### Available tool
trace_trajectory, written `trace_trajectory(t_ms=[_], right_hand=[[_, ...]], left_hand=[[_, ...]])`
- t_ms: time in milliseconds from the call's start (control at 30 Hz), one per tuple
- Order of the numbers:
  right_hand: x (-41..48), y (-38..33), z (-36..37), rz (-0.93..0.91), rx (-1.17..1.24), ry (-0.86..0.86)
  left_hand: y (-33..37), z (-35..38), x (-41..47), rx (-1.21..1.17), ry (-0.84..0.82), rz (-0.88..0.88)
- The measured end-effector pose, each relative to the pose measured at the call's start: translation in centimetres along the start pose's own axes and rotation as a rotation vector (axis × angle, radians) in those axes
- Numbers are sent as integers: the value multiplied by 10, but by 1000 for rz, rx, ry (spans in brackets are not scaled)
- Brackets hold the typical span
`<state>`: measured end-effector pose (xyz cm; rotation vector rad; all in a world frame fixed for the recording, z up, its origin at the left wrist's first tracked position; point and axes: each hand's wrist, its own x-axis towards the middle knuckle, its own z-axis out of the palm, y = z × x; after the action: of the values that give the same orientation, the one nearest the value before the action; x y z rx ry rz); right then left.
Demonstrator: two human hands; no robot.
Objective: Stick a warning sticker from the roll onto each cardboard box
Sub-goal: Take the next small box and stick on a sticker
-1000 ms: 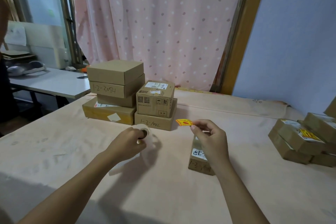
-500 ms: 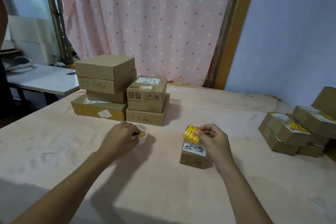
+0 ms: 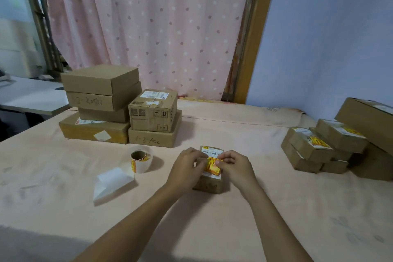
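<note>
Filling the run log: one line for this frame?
step: applying sticker to box | left hand: touches sticker | right hand: pinches sticker | roll: stands on table, untouched

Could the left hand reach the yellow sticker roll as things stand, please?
Probably yes: the left hand, on the small brown cardboard box, has only bare cloth between it and the yellow sticker roll.

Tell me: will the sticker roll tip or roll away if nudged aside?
The sticker roll stands on end, so it would probably slide, not roll. Thin winding suggests light, easily tipped. Its loose backing strip looks floppy, likely dragging along.
</note>
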<state>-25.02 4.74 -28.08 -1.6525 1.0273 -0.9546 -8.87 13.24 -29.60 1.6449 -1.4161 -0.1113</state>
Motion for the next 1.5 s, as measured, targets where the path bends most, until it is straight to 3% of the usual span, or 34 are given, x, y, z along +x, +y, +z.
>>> trace_trajectory(t_ms=[267, 500, 800, 967, 1134, 1300, 1500], right_hand=[[-2, 9, 3, -192, -573, 19], [-3, 21, 2, -366, -743, 72], [-6, 32, -1, -220, -577, 61], [-8, 37, 0, -195, -373, 92], [-12, 40, -1, -203, -468, 85], [-21, 41, -5, -229, -529, -10], [-31, 41, -18, -238, -404, -32]], left_hand=[[-9, 9, -9, 53, -55, 27], [-14, 13, -14, 140, -51, 103], [-14, 13, -17, 121, -138, 73], [-16, 15, -20, -89, -84, -122], [-9, 11, -20, -228, -123, -378], [-3, 12, -18, -169, -102, -378], [20, 27, -21, -327, -21, -416]])
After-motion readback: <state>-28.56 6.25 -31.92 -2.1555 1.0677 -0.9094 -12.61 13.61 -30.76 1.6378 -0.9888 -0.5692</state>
